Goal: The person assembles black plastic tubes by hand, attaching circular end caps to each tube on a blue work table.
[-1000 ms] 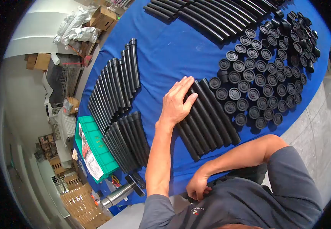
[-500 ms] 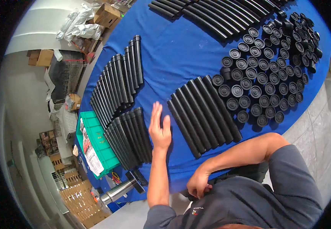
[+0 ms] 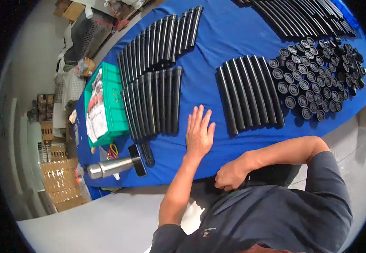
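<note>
My left hand [image 3: 200, 131] lies flat on the blue cloth [image 3: 208, 90] with its fingers stretched out, holding nothing. To its right is a row of several black tubes [image 3: 250, 95] laid side by side. On its left are more black tubes with collared ends, a nearer group [image 3: 153, 103] and a farther group [image 3: 157, 42]. My right hand [image 3: 232, 173] is at my waist by the table edge. Its fingers are curled in, and whatever they may hold is hidden.
Many round black caps [image 3: 303, 86] cover the table's right side, with more tubes [image 3: 301, 17] behind them. A green crate [image 3: 117, 101] holding printed paper stands at the left. Near it lie a steel flask [image 3: 107, 168] and a dark phone-like slab [image 3: 137, 160].
The camera view has turned, so the table's contents appear shifted. My left hand has come down flatter, its fingers spreading. The right hand stays at my waist, its fingers still curled.
</note>
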Action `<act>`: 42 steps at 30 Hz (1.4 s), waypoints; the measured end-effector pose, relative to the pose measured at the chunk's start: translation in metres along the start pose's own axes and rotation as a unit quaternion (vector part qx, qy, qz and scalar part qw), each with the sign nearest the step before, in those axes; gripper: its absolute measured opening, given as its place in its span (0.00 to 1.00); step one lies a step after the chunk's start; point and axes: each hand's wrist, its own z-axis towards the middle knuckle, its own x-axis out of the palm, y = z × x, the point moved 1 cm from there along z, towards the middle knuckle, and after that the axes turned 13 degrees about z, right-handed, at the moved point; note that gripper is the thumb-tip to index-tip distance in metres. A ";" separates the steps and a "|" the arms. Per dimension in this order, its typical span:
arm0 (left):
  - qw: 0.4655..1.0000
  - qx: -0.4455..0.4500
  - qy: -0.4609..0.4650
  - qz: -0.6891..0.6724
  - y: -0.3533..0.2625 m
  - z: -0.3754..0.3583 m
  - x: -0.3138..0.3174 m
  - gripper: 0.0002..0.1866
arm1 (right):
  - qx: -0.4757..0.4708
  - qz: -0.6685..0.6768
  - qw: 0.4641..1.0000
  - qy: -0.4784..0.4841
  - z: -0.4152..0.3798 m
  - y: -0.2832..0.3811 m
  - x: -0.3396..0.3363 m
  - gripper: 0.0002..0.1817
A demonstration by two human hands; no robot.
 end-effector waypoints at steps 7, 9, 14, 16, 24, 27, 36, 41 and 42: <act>0.999 0.007 -0.035 0.004 0.003 -0.003 0.006 0.22 | 0.161 -0.142 0.975 -0.060 -0.002 0.023 0.095 0.15; 0.999 0.011 -0.044 0.005 0.003 -0.004 0.005 0.23 | 0.179 -0.135 0.966 -0.130 -0.002 0.007 0.112 0.17; 0.986 0.036 -0.102 -0.125 0.004 -0.022 -0.014 0.31 | 0.262 -0.045 0.903 -0.338 -0.023 -0.068 0.106 0.36; 0.984 0.123 -0.074 -0.109 -0.009 -0.048 -0.035 0.40 | 0.312 0.012 0.889 -0.335 -0.046 -0.031 0.070 0.38; 0.970 0.135 -0.024 0.199 -0.036 -0.121 -0.021 0.32 | 0.205 -0.088 0.847 -0.482 -0.039 -0.096 0.082 0.40; 0.966 0.139 -0.055 0.213 -0.037 -0.124 -0.015 0.30 | 0.180 -0.148 0.846 -0.480 -0.023 -0.097 0.085 0.39; 0.965 0.142 -0.044 0.215 -0.038 -0.125 -0.012 0.34 | 0.205 -0.193 0.791 -0.543 -0.007 -0.110 0.115 0.36; 0.965 0.146 -0.044 0.214 -0.038 -0.126 -0.012 0.38 | 0.284 -0.188 0.797 -0.499 -0.013 -0.108 0.121 0.37; 0.965 0.147 -0.042 0.214 -0.038 -0.126 -0.013 0.38 | 0.307 -0.167 0.808 -0.474 -0.020 -0.089 0.115 0.38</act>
